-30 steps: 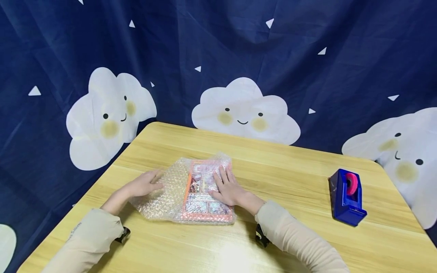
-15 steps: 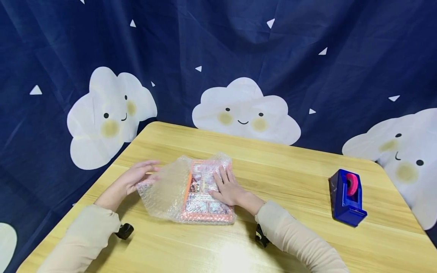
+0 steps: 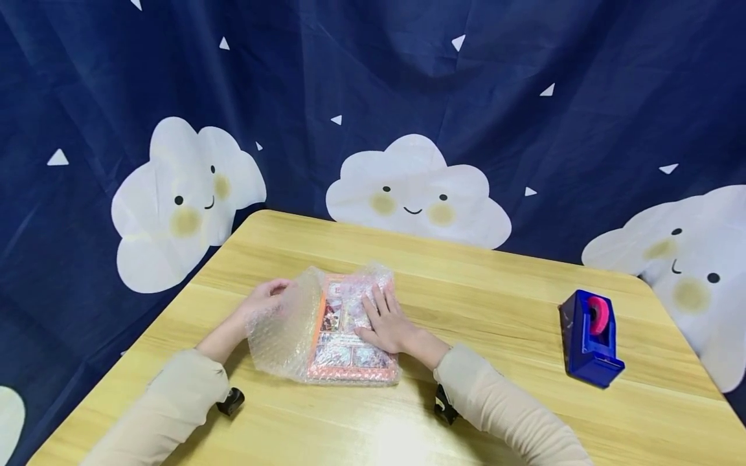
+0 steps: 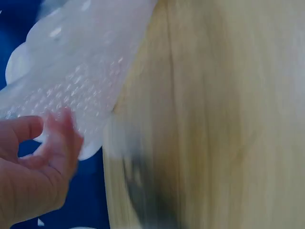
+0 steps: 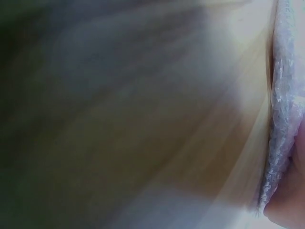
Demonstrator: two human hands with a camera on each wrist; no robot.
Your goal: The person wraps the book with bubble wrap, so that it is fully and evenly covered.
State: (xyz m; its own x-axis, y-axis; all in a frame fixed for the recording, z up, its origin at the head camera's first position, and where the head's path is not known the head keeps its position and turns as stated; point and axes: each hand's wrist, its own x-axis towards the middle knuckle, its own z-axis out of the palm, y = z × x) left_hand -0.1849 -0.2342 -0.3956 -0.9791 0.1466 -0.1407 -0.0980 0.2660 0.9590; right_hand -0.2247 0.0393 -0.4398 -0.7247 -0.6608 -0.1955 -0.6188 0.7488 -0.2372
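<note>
- dark blue cloud-printed backdrop (image 3: 373, 77) is hanging beyond the orange-bordered item (image 3: 337, 331).
- wood-grain desk (image 3: 484, 278) is extending beneath the item, presumably giving it a firm base for being pressed on.
- bubble wrap (image 3: 285, 340) is covering the item; its loose part is spreading out to the item's left and tilting up off the desk.
- the item, a book or shallow box (cannot tell which), is lying flat inside the wrap, picture panels facing up.
- blue tape dispenser (image 3: 588, 362) is standing well apart, right of the item, probably for leaving working room around the wrap.
- left hand (image 3: 261, 304) is reaching behind the loose wrap, left of the item; thumb and bent fingers are parting, apparently pushing the sheet rather than gripping it.
- right hand (image 3: 389, 328) is resting spread on the item's right half, through the wrap, gripping nothing; likely stopping item and wrap from sliding.
- pink tape roll (image 3: 603, 318) is sitting in the dispenser, right of the item.
- writing: glare and bubbles are blurring the item's panels, so nothing is reading clearly; the dispenser is showing no legible brand.
</note>
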